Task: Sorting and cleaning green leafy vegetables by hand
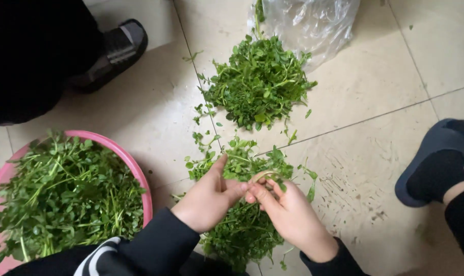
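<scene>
Pink basin (140, 176) heaped with greens sits at left; left hand (209, 197) pinches a stem (265, 176), thumb up; right hand (288, 209) pinches it too, above the greens (244, 230) on the floor (364, 153); another pile (260, 84) lies beyond.

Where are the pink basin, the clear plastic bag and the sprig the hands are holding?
pink basin (140, 176): head view, on its bare right rim.
clear plastic bag (318, 23): head view, on its crinkled middle.
sprig (262, 175): head view, on the curved pale stem between both hands.
</scene>
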